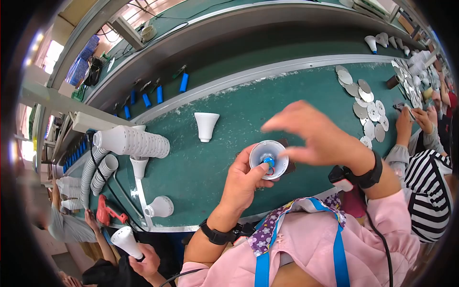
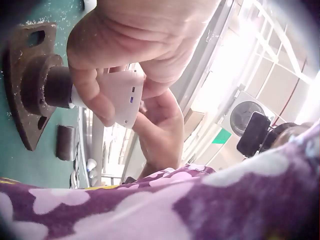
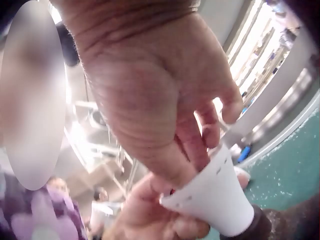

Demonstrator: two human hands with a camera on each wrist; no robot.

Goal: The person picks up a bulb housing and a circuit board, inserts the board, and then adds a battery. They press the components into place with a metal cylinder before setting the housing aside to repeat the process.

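My left hand [image 1: 240, 182] grips a white plastic lamp housing [image 1: 258, 150], wide mouth facing up, with its thumb over the mouth. Inside the housing are a blue component [image 1: 268, 159] and a bit of red wire. In the left wrist view, the housing's narrow end sits at the dark post [image 2: 59, 86] of a rusty metal fixture [image 2: 32, 85]. My right hand [image 1: 322, 136], motion-blurred, hovers over the housing with fingers spread and thumb near the rim. From the right wrist view, its thumb and fingers overlap the housing's mouth; their tips are partly hidden.
One white housing [image 1: 206, 126] stands upright beyond my hands. Nested housings [image 1: 138, 141] and a red power tool [image 1: 109, 210] lie left. Metal discs [image 1: 373, 112] spread over the green bench at right. Blue components [image 1: 184, 82] line the back ledge. Other people sit on both sides.
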